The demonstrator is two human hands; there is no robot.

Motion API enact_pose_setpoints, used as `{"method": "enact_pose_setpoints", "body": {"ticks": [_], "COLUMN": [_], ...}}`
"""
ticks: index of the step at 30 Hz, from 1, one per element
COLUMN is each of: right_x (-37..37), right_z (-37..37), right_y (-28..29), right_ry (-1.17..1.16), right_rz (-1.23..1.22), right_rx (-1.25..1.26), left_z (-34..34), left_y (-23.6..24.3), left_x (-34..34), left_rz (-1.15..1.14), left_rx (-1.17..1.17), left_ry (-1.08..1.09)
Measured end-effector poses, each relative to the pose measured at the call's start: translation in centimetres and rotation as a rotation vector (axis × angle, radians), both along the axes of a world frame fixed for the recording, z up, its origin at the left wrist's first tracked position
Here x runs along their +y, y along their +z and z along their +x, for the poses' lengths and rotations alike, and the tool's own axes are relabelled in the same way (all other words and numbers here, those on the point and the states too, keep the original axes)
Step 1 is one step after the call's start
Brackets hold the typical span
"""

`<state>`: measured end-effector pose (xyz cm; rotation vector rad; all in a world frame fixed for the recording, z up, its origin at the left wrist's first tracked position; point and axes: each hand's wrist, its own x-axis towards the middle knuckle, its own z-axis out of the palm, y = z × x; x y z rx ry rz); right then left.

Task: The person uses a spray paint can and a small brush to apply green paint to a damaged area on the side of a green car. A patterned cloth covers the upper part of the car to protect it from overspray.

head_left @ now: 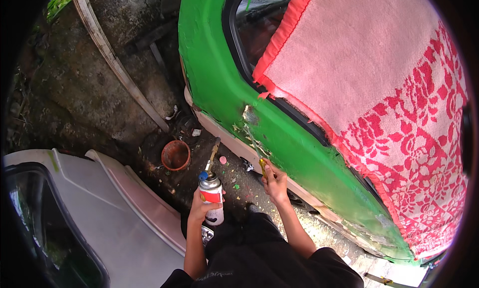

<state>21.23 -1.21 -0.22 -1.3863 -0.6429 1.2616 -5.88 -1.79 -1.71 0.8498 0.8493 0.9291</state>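
Observation:
My left hand (205,205) is wrapped round a gas torch (211,194), a canister with a red and white label, a blue knob and a brass-coloured nozzle pointing up and away. In my right hand (275,182) is a long thin tool that looks like a screwdriver (260,161), with a yellow handle and a slim metal shaft. Its far end reaches the green vehicle panel (214,83), close below a bare, greyish scraped patch (250,115). Chipped paint shows around the shaft. No flame is visible at the nozzle.
A pink and red patterned towel (344,63) covers the vehicle's window area. A pale grey vehicle body (110,208) stands close on the left. On the dirty ground lie a terracotta-coloured pot (175,155), a pink round piece (223,160) and scattered flakes. A curved strip (115,58) leans behind.

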Motion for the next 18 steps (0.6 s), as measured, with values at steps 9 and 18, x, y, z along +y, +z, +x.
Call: {"method": "enact_pose_setpoints", "body": {"ticks": [9,18], "right_x": [0.1,-1.7], "right_z": [0.3,1.1], "right_y": [-0.3,0.0], "right_ry": [-0.008,-0.028], "right_rz": [-0.004,-0.019], "right_rx": [0.027,0.051], "left_z": [1.1,3.7], "left_y": [0.3,-0.1], "left_x": [0.4,1.9], "left_rz": [-0.062,-0.045], "left_rx": [-0.029,-0.067], "left_ry": [-0.081,-0.149]}}
